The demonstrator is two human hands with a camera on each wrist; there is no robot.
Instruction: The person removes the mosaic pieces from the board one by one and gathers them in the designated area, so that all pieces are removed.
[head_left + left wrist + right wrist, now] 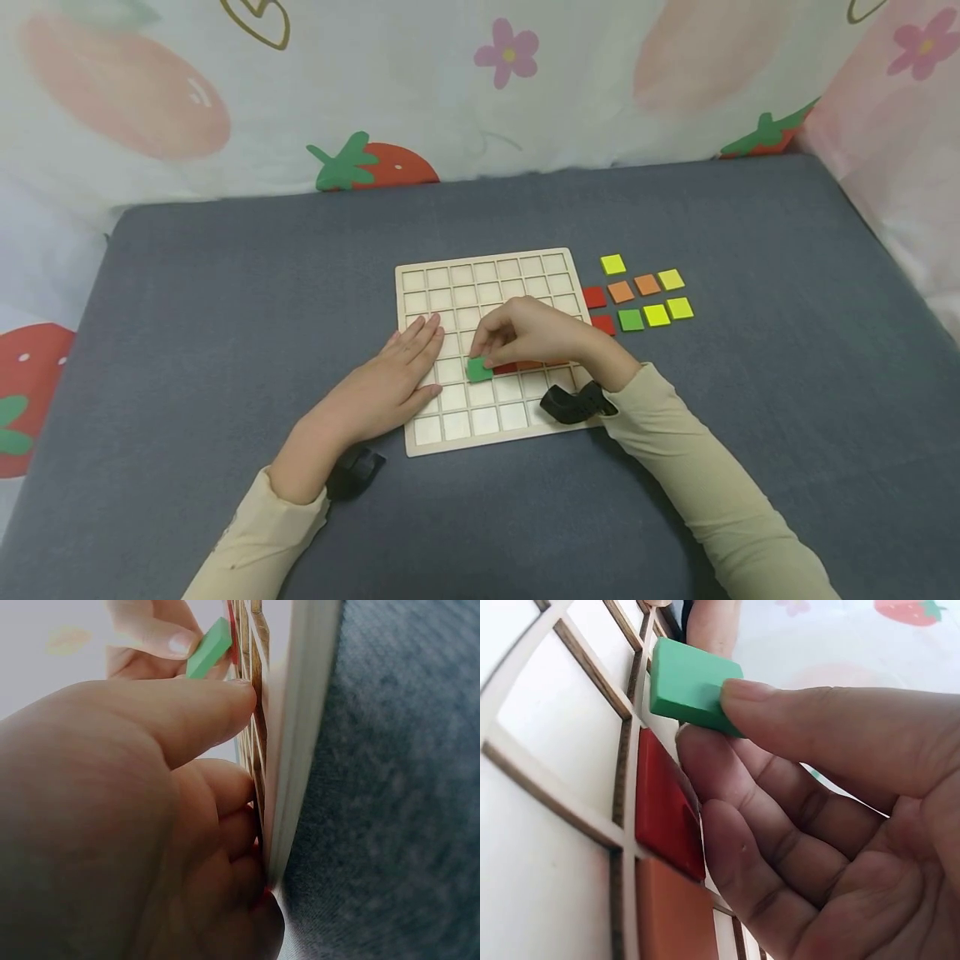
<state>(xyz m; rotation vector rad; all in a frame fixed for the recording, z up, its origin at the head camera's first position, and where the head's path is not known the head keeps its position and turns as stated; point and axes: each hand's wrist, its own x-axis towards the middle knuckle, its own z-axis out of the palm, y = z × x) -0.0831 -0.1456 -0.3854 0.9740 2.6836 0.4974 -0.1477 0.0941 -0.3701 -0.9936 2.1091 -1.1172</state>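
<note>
A wooden grid board [427, 431] with square cells lies on the table. Between thumb and fingers my right hand [528, 332] pinches a green square tile [690, 681], tilted just above the grid. Beside it in the same row, a red tile [664, 802] and an orange tile [673, 911] sit in cells, partly covered by the hand in the head view. My left hand [386, 379] rests with straight fingers on the board's left side. In the left wrist view its thumb touches the board's edge, and the green tile shows beyond it.
Right of the board lie loose tiles: red [594, 297], orange [620, 292], green [631, 320] and several yellow ones [679, 308]. A grey cloth [247, 275] covers the table. A fruit-patterned curtain [420, 75] hangs behind.
</note>
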